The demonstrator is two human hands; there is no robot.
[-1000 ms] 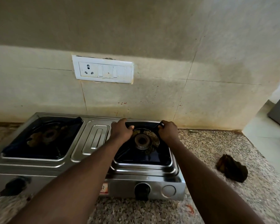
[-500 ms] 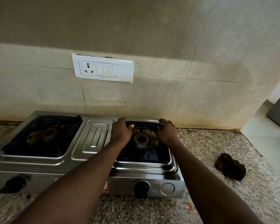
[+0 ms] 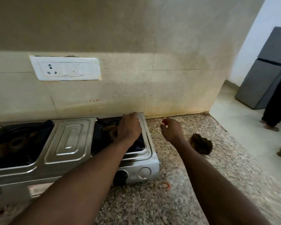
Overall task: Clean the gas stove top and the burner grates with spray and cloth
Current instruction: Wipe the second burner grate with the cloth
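Observation:
The two-burner steel gas stove (image 3: 70,140) stands on the speckled counter against the wall. My left hand (image 3: 128,129) lies palm down over the right burner (image 3: 107,127), its fingers reaching the stove's far right corner; the hand hides whether they grip the grate. My right hand (image 3: 172,129) hovers over the counter just right of the stove, fingers loosely curled and apart, holding nothing. A dark brown crumpled cloth (image 3: 201,143) lies on the counter to the right of that hand. The left burner (image 3: 16,143) looks dark and stained. No spray bottle is in view.
A white switch and socket plate (image 3: 65,69) is on the wall above the stove. The counter (image 3: 185,184) ends at the right, where the floor begins. A grey fridge (image 3: 266,67) and a person's legs (image 3: 276,101) stand beyond. A black knob (image 3: 120,177) faces me.
My right hand has left the right burner grate and moved right over the counter. My left hand has shifted across the burner to its right side. The view has turned right.

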